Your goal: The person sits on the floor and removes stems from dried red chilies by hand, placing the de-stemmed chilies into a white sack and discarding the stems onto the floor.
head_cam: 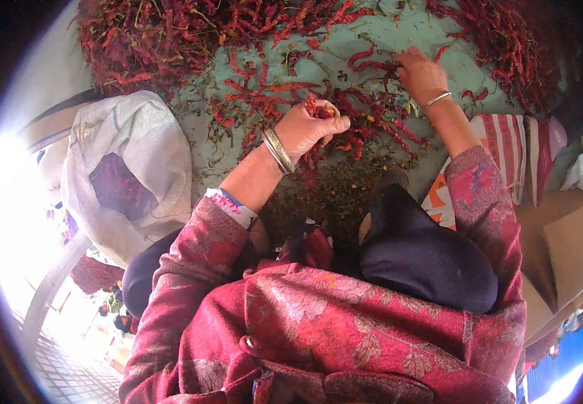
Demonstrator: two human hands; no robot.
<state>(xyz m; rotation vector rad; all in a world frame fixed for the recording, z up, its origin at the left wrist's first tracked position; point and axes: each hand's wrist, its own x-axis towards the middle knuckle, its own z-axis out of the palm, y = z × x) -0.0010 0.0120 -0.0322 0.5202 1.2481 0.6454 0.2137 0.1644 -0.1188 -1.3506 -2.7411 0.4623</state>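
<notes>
My left hand [309, 129] is curled around a few dried red chili peppers [316, 108], thumb laid across them. More loose dried chilies [372, 113] are scattered on the greenish surface [412, 35] beneath and beyond it. Farther forward and to the right, my right hand [423, 76] is lowered to the surface beside a dark red chili [385, 65]. Its fingertips are turned away, and whether they pinch that chili is hidden. Stem bits and crumbs [337, 182] lie between my hands and my feet.
A large heap of dried chilies [155, 45] rises at the far left, another heap [508, 50] at the far right. A white woven sack [170, 151] with chilies inside stands by my left knee. At my right are a striped bag [503, 146] and an opened cardboard box [574, 242].
</notes>
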